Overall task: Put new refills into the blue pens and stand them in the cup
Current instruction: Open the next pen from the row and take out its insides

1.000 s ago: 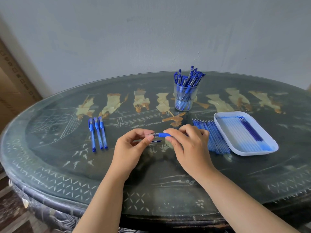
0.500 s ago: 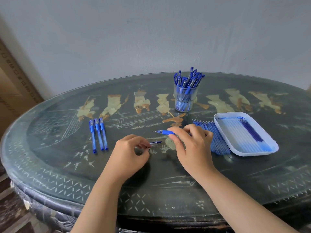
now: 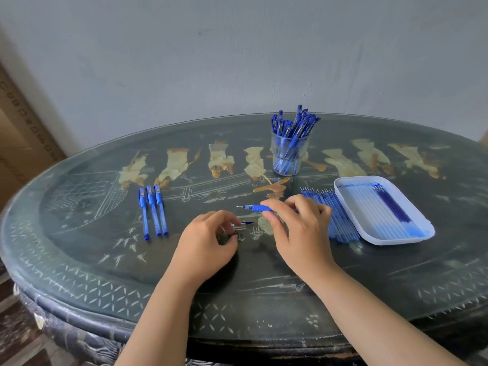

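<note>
Plain grey-blue wall [image 3: 237,48] behind, kinda scuffed. Dark oval table [image 3: 79,247] with pale painted figures and a pretty worn edge. Cardboard box [image 3: 21,143] far left, brownish floor [image 3: 15,339] down below.

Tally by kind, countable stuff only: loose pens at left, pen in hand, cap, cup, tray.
Loose pens at left: 3
Pen in right hand: 1
Cap in left hand: 1
Cup: 1
Tray: 1
Total: 7

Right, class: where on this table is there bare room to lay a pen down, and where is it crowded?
Bare: the strip between the three pens and the left hand; the stretch between those pens and the cup. Crowded: right hand, loose refills and tray sit packed together.
</note>
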`<control>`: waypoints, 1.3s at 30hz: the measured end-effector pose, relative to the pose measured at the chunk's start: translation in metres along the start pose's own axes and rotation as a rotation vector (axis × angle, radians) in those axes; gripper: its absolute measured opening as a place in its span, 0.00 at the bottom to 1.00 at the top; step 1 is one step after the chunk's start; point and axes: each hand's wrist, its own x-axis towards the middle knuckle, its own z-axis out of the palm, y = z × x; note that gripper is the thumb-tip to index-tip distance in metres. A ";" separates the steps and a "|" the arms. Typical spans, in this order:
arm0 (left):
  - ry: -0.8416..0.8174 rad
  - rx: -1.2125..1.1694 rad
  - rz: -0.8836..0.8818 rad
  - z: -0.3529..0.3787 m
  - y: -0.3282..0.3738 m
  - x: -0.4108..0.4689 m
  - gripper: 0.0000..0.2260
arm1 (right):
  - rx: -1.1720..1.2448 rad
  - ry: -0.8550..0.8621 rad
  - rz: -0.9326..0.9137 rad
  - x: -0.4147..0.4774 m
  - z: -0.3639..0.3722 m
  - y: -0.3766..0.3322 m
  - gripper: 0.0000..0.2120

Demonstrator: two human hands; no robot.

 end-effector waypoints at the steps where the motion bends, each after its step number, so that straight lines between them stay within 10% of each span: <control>1: 0.006 -0.014 -0.009 0.000 0.000 0.000 0.12 | 0.006 0.002 0.000 0.000 0.000 0.000 0.08; 11: 0.153 -0.336 -0.129 -0.003 0.007 0.001 0.12 | 0.291 0.063 0.159 0.015 -0.014 -0.006 0.07; 24: 0.059 -0.777 -0.226 0.001 0.029 0.005 0.08 | 0.950 -0.355 0.801 0.041 -0.029 -0.033 0.10; 39: -0.026 -0.718 -0.197 -0.012 0.023 0.003 0.14 | 1.052 -0.566 0.838 0.087 -0.056 -0.031 0.08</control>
